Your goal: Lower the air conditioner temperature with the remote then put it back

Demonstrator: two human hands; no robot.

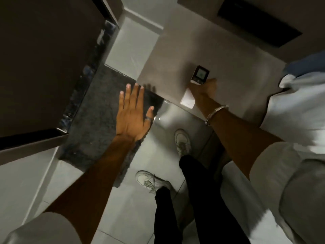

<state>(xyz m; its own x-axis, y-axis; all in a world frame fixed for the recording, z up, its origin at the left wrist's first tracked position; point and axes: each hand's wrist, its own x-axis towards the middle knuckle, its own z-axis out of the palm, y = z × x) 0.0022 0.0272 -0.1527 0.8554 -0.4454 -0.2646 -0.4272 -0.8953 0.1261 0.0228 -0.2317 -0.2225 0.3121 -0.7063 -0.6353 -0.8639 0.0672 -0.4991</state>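
- While the right hand (204,88) lies over the white remote (195,85), its fingers wrap the middle of the body; the grip is closed on it.
- Remote sits low over the grey-beige tabletop (228,55), close to the near edge; whether it touches the surface I cannot tell. Its display end (201,74) points far, its plain white end (187,99) points near, toward the person.
- Right wrist carries a metal bangle (215,114); a pale sleeve is rolled up the forearm.
- Left hand (134,113) is spread flat and wide, fingers apart, holding nothing, palm down above the dark mat (98,110). A ring (148,118) shows on one finger.
- Left hand is well apart from the remote, to its left.
- Mat lies on pale floor tiles (128,50), left of the table, beside a dark doorframe edge (84,81).
- Near side: two white shoes (182,140), dark trousers.
- Far right: white and blue bedding (302,92), blurred.
- Dark rectangular panel (258,20) on the far part of the tabletop; kind unclear.
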